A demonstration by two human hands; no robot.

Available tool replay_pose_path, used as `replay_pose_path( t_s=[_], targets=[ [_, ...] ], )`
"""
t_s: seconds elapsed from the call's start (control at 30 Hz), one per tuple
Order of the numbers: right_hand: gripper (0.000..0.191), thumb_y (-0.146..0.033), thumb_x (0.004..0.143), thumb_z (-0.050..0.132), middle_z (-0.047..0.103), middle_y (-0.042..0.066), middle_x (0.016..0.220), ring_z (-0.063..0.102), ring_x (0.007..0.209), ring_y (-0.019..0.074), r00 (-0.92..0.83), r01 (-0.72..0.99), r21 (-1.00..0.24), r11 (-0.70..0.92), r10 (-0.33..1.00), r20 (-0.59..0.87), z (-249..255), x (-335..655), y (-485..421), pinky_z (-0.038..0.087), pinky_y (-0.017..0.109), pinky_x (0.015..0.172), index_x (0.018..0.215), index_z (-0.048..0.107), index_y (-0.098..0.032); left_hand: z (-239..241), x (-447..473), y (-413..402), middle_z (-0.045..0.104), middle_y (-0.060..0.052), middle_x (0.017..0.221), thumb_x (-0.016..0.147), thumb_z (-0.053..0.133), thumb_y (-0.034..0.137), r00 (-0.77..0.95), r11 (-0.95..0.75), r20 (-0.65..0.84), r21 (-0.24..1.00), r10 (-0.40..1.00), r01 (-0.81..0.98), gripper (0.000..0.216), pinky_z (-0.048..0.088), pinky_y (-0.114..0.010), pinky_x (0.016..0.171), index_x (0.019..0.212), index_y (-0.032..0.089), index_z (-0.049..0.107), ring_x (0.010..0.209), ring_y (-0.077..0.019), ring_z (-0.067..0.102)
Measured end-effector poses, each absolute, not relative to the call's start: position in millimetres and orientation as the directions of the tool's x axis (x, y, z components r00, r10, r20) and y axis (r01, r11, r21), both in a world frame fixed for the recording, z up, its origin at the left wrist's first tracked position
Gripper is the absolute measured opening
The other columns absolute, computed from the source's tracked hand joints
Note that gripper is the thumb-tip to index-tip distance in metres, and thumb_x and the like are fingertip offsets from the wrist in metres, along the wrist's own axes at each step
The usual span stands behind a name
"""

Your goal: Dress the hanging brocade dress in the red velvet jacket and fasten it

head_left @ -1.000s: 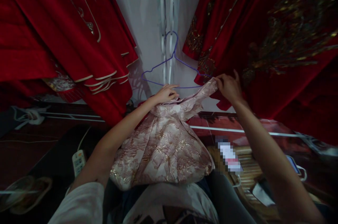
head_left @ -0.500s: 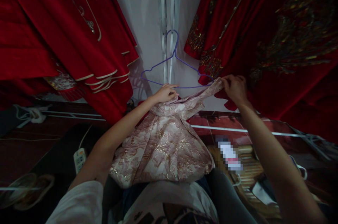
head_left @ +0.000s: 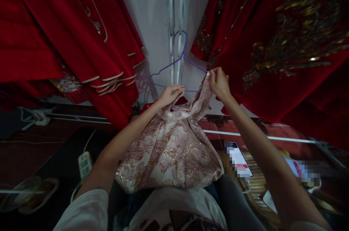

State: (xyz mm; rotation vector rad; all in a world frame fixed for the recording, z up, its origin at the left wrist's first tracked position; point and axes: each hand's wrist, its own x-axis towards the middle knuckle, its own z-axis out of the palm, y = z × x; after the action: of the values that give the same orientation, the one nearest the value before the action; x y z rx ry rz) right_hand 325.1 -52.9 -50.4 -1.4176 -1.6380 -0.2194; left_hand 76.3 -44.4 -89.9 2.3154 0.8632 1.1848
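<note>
A pink and gold brocade dress lies over my lap, with its neckline drawn up towards a purple hanger. The hanger's hook catches on a pale metal rack post in front of me. My right hand pinches the dress's right shoulder strap, raised against the right arm of the hanger, whose end it hides. At the left side of the neckline, my left hand has its fingers closed on the dress's edge, just by the hanger's bottom bar. Dark red cloth shows inside the neck opening.
Red garments with trim hang on the left, and red sequined garments on the right. A phone lies on a slatted bamboo stool to my right. On my left are a power strip and a clear container.
My right hand has moved left and slightly up with the strap, from beyond the hanger's end onto its right arm. My left hand stays nearly in place at the neckline.
</note>
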Motion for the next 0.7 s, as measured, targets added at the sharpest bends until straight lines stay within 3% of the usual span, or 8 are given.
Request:
replay_pose_path(
  t_s=[0.1,0.17,0.3,0.5,0.7],
  targets=[
    [0.044,-0.056,0.095,0.026,0.064,0.01,0.093,0.058,0.093,0.0268,0.069,0.823,-0.433,0.368,0.691,0.72,-50,335,-52,0.037,0.047,0.09,0.098,0.052,-0.021,-89,44,-36,0.072,-0.005,0.088,0.086,0.055,0.046,0.102,-0.666,0.711,0.584,0.696,0.464,0.032,0.047,-0.027,0.083,0.083,0.018,0.071,0.086,-0.0158,0.064],
    [0.042,-0.058,0.094,0.031,0.064,0.009,0.09,0.059,0.09,0.0259,0.049,0.806,-0.439,0.398,0.692,0.72,-47,340,-53,0.039,0.046,0.089,0.097,0.053,-0.022,-90,15,-29,0.07,-0.005,0.084,0.085,0.057,0.046,-0.11,-0.569,0.749,0.582,0.654,0.581,0.032,0.045,-0.025,0.079,0.082,0.018,0.071,0.082,-0.0156,0.062],
    [0.04,-0.056,0.093,0.035,0.065,0.008,0.089,0.061,0.088,0.0252,0.047,0.787,-0.449,0.424,0.683,0.729,-43,342,-55,0.039,0.046,0.09,0.096,0.053,-0.022,-105,-41,-10,0.069,-0.005,0.079,0.086,0.054,0.047,-0.41,-0.307,0.683,0.675,0.605,0.671,0.035,0.042,-0.025,0.072,0.084,0.016,0.07,0.072,-0.0155,0.059],
    [0.037,-0.055,0.093,0.038,0.065,0.008,0.088,0.062,0.086,0.0248,0.05,0.777,-0.453,0.437,0.674,0.737,-45,342,-50,0.041,0.046,0.09,0.096,0.054,-0.021,-139,-73,16,0.068,-0.005,0.072,0.081,0.056,0.047,-0.392,-0.163,0.468,0.78,0.792,0.604,0.034,0.038,-0.022,0.06,0.077,0.015,0.069,0.064,-0.0149,0.057],
    [0.033,-0.052,0.093,0.04,0.064,0.006,0.085,0.062,0.085,0.0235,0.047,0.773,-0.456,0.441,0.677,0.735,-43,343,-51,0.041,0.045,0.09,0.094,0.054,-0.022,-134,-60,19,0.064,-0.003,0.068,0.08,0.058,0.045,-0.39,-0.292,0.51,0.818,0.766,0.496,0.033,0.038,-0.022,0.06,0.074,0.015,0.068,0.063,-0.0129,0.055]
  ],
)
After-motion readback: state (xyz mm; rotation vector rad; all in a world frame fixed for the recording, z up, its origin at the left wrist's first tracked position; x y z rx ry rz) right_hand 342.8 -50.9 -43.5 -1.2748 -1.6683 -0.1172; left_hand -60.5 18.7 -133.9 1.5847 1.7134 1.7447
